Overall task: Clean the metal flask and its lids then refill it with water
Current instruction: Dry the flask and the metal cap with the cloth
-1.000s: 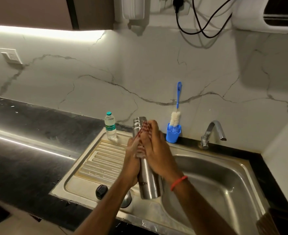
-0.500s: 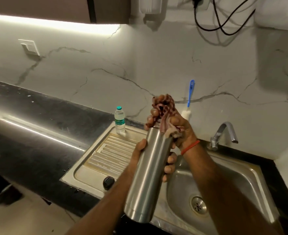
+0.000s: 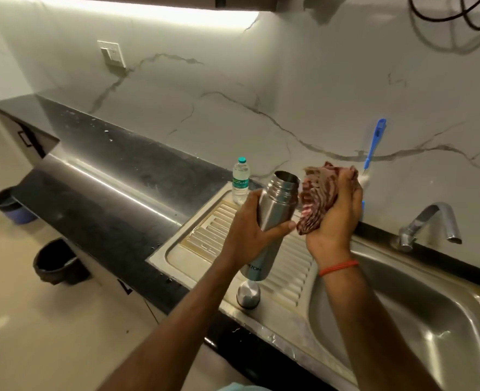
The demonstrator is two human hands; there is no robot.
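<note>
**Two hands, one uncapped flask: wiping stage, refill outstanding**

- Flask [image 3: 272,218]: steel, mouth open, tilted, held above the drainboard side of the sink [image 3: 444,320]. Its upper body is wrapped by the fingers and thumb of the left hand [image 3: 250,230].
- Cloth [image 3: 317,196]: red-patterned and bunched, clutched in the curled fingers of the right hand [image 3: 337,218]. It is held above the sink, just beside the flask's neck; whether contact is made cannot be told.
- Lid [image 3: 248,296]: one steel cap, stood on the sink's front edge, below the flask. A second lid is not seen.
- Water bottle [image 3: 240,180]: capped, at the sink's back left corner.
- Bottle brush [image 3: 374,145]: at the back of the sink, partly hidden behind the right hand.
- Tap [image 3: 427,224]: no running water is seen.
- Progress, as judged: the flask appears to be at the wiping stage. Whether the lid has been cleaned cannot be told. Refilling and capping are taken as left.
</note>
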